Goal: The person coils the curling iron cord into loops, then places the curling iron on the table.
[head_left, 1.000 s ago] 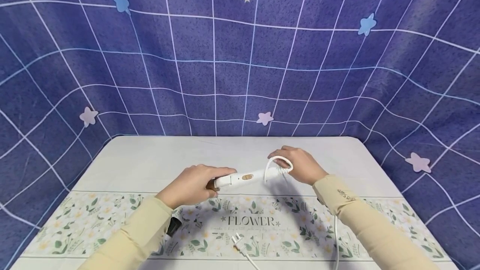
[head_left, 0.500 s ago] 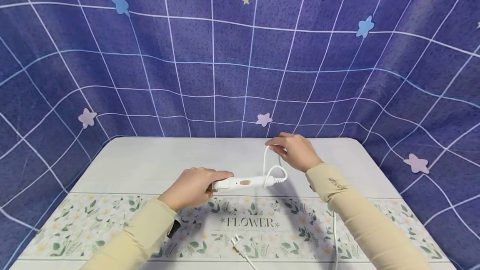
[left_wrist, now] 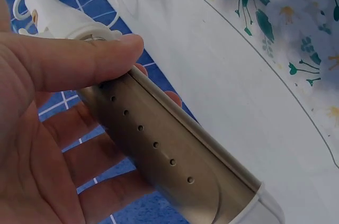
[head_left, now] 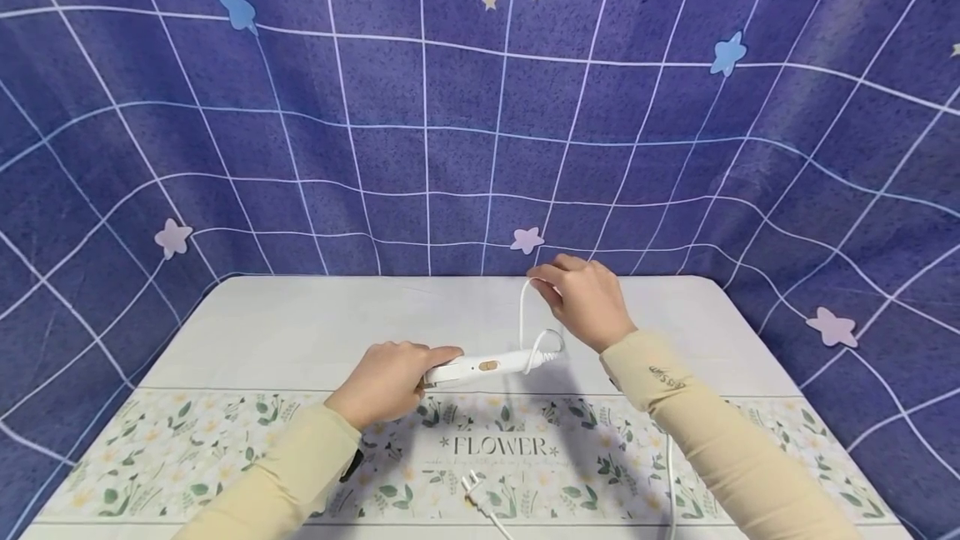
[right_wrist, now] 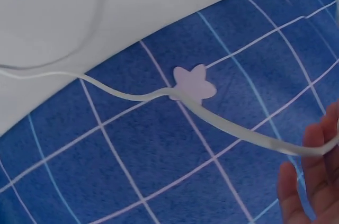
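A hair straightener (head_left: 472,368), with a white handle and a gold-brown switch, is held level above the table. My left hand (head_left: 390,377) grips it by its gold dimpled barrel (left_wrist: 164,147), the thumb across the top and the fingers underneath. White cord (head_left: 522,315) leaves the handle's right end and loops around that end. Above and to the right, my right hand (head_left: 588,298) pinches a length of this cord between thumb and fingers. In the right wrist view the cord (right_wrist: 228,126) runs slack toward the fingers (right_wrist: 318,181) at the right edge.
The cord's two-pin plug (head_left: 474,488) lies on the floral table cover (head_left: 300,440) near the front. Another stretch of cord (head_left: 671,482) hangs by the right forearm. A blue gridded curtain (head_left: 480,157) with stars stands behind the table.
My right hand has moved from beside the handle up and away, drawing a length of cord out of the loop. The straightener has dipped at its handle end, in my left hand's steady grip.
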A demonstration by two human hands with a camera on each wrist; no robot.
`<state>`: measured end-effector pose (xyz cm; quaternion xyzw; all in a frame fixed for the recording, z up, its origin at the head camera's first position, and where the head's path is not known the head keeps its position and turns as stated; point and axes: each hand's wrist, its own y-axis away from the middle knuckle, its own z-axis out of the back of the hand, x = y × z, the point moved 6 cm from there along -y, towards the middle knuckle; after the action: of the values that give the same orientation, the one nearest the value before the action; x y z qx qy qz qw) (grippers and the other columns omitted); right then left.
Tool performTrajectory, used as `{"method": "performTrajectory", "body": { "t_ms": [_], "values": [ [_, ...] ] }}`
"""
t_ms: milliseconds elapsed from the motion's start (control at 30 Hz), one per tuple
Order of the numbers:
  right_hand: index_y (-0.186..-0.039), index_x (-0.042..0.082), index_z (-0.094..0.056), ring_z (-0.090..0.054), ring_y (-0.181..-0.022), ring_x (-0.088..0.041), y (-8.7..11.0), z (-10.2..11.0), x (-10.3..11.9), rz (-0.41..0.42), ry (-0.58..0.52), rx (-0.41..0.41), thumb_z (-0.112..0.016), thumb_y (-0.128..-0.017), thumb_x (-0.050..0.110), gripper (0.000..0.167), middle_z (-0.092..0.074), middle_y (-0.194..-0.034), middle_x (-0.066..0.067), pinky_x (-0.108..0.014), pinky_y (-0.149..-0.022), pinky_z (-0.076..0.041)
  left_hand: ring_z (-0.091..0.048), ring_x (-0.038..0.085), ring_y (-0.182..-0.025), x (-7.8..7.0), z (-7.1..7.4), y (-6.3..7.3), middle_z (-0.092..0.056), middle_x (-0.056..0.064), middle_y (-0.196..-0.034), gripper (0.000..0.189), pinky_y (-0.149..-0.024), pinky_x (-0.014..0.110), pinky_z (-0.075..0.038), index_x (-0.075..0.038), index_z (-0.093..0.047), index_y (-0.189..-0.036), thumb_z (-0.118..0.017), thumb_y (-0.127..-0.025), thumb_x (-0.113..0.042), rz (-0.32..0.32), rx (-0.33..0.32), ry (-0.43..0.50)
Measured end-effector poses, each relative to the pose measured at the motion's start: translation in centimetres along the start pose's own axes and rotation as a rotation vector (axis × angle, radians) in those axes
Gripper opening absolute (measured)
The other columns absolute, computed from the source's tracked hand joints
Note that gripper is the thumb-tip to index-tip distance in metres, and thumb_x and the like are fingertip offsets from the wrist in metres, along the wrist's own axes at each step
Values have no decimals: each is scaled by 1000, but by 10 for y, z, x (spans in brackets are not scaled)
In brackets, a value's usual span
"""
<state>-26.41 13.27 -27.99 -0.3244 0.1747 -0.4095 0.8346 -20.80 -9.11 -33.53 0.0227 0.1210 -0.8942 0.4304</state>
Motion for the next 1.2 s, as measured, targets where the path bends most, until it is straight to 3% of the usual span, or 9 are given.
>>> {"method": "performTrajectory", "body": {
  "t_ms": [267, 500, 733, 967, 1200],
  "values": [
    [-98, 9, -76, -67, -71, -25, 0, 15, 21, 62, 24, -108, -76, -91, 13, 8, -71, -83, -4, -39, -62, -47, -52, 14, -57, 0, -3, 2, -70, 3, -78, 64, -46, 34, -43, -15, -68, -131, -70, -73, 13, 23, -27, -45],
    [-95, 10, -75, -61, -65, -21, 5, 24, 39, 135, -3, -118, -73, -91, 10, 4, -65, -76, -1, -35, -60, -46, -45, 12, -54, 2, -8, 1, -66, 1, -73, 64, -45, 31, -40, -12, -67, -131, -70, -73, 15, 33, -11, -38],
    [-93, 9, -74, -62, -65, -19, 11, 31, 59, 204, -35, -178, -76, -88, 9, 6, -63, -75, 0, -34, -60, -46, -59, 21, -62, 9, -11, 0, -69, 5, -81, 63, -51, 39, -49, -12, -66, -130, -78, -72, 10, 62, -5, -27],
    [-93, 9, -74, -59, -57, -14, 19, 30, 71, 241, -62, -193, -75, -85, 9, 9, -64, -75, 1, -31, -56, -44, -60, 23, -62, 12, -9, 2, -68, 6, -78, 59, -52, 40, -50, -13, -64, -125, -79, -72, 8, 78, -18, -22],
    [-94, 9, -72, -55, -52, -11, 28, 27, 78, 248, -93, -190, -71, -85, 8, 9, -64, -73, 3, -28, -53, -41, -61, 22, -65, 19, -9, 4, -68, 6, -83, 60, -54, 40, -49, -12, -60, -127, -77, -73, 7, 133, 0, 3]
  ]
}}
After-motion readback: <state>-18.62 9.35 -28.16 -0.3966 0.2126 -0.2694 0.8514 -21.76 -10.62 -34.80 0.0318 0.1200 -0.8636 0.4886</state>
